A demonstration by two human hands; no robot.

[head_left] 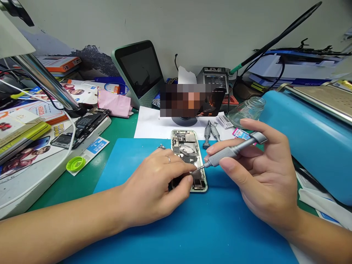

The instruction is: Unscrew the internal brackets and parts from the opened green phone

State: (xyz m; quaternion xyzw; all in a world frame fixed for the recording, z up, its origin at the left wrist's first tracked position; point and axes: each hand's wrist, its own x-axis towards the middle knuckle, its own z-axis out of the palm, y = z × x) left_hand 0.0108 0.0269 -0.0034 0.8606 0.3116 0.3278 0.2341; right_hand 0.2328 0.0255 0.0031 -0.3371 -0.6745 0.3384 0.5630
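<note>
An opened phone point(189, 150) with bare internals lies upright in the view on the blue mat point(170, 234). My left hand point(159, 183), a ring on one finger, rests over its left and lower part. Its thumb and index finger come close together at the tip of the screwdriver; whatever is between them is too small to make out. My right hand point(261, 176) grips the grey screwdriver point(222, 156), tilted, its thin tip pointing down-left at the phone beside the left fingertips.
Two more screwdrivers point(207, 135) lie behind the phone, near a glass jar point(247, 110). Another opened phone point(85, 126) and a green cap point(76, 164) are at the left. A tilted screen device point(141, 69) stands behind; a blue roll point(305, 139) is at the right.
</note>
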